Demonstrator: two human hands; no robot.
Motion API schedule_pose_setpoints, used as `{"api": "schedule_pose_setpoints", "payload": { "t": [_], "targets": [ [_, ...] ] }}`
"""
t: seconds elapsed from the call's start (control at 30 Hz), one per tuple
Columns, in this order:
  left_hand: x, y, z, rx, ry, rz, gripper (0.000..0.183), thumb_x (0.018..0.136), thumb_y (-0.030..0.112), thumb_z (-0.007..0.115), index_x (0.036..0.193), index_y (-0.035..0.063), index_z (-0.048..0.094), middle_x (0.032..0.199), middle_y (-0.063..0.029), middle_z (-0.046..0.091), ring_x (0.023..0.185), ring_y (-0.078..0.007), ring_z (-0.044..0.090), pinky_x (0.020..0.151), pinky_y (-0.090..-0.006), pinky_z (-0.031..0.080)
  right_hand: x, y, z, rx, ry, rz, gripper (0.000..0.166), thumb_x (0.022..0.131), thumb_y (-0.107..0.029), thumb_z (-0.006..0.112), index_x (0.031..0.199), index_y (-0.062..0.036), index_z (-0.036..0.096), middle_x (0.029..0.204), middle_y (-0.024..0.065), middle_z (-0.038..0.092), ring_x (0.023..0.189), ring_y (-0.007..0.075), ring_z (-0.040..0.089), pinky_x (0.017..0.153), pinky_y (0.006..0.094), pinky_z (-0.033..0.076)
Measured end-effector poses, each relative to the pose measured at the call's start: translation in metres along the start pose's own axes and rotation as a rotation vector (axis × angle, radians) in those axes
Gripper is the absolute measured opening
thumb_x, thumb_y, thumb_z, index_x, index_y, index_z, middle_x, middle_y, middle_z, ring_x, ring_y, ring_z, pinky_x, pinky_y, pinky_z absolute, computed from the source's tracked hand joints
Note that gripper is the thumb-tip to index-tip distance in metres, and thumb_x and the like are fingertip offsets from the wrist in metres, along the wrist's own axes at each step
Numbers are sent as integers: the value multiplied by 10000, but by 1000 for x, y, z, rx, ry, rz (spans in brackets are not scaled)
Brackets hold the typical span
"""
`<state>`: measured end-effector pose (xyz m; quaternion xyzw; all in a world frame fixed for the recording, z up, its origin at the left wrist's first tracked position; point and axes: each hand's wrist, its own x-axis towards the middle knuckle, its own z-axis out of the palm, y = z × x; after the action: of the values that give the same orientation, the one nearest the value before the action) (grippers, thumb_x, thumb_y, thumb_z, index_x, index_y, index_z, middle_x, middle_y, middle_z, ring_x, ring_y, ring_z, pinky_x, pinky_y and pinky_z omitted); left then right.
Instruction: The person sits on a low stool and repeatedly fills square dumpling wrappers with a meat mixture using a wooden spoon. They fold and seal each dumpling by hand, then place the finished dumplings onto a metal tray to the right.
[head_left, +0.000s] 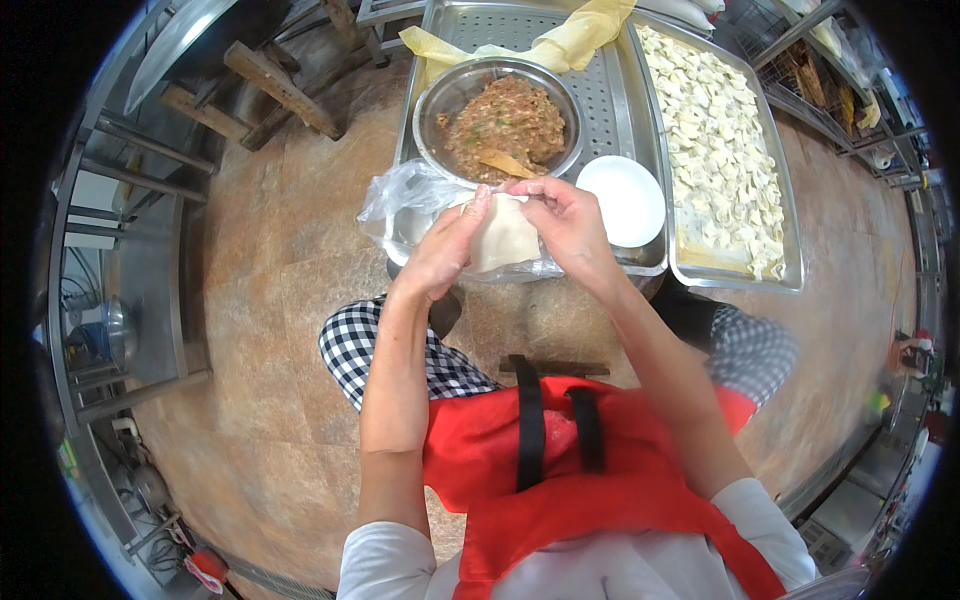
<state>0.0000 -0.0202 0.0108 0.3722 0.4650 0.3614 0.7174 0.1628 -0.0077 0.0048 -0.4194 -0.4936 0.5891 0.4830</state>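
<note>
A pale, square-cornered sheet or stack of dough wrappers (505, 238) lies in front of me, over a clear plastic bag (409, 196). My left hand (441, 251) grips its left side, thumb along the upper edge. At the upper right corner, my right hand (571, 223) pinches the dough between thumb and curled fingers. Whether it is one sheet or several cannot be told. Just beyond my fingertips stands a steel bowl (424, 126) of minced meat filling (510, 120) with green bits. A flat wooden spatula (504, 161) rests in the filling. Beside my right hand is a white round dish (621, 201).
The bowl and dish stand on a perforated steel tray (600, 112) with yellowish cloth (577, 37) at its back. To the right, a second steel tray (793, 247) holds many folded dumplings (712, 135). Wooden stool legs (281, 90) and metal racks (832, 112) stand around.
</note>
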Motion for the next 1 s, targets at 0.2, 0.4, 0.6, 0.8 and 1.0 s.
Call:
{"api": "schedule_pose_setpoints", "payload": {
  "t": [0.2,0.4,0.6,0.8,1.0],
  "targets": [
    [-5,1,-3,140,42,-17,523,938,449,436,1070,-31,597,967,-81,631,849,-127,552,766,-261,427,2,5,2,-392,44,-103,127,847,-93,597,897,20,621,790,110,627,682,155,610,596,294,468],
    [6,3,-23,-195,432,107,409,927,357,499,1112,-3,558,1025,-87,620,909,-161,597,769,-277,477,27,1,-24,-1187,68,-496,148,756,-80,625,889,-14,619,851,149,557,824,310,551,668,407,453],
    [14,1,-37,-516,608,243,311,908,217,549,1139,11,527,1091,-84,601,1012,-167,577,844,-292,473,43,1,-37,-1453,-208,-419,195,730,-7,570,921,-6,611,891,151,551,880,298,551,698,392,483],
    [8,8,-30,-569,593,275,296,896,79,526,1179,-2,495,1148,-87,575,1067,-193,551,933,-309,426,55,-35,-44,-1310,-272,-475,116,771,-98,580,823,-12,638,751,117,590,699,314,586,648,397,479],
    [17,2,-25,-399,649,319,311,865,-8,519,1175,-10,501,1098,-88,592,1017,-170,564,858,-295,441,75,-50,-54,-1414,-501,-391,113,752,-102,569,693,-15,611,712,117,588,667,317,569,584,408,453]
  ]
}}
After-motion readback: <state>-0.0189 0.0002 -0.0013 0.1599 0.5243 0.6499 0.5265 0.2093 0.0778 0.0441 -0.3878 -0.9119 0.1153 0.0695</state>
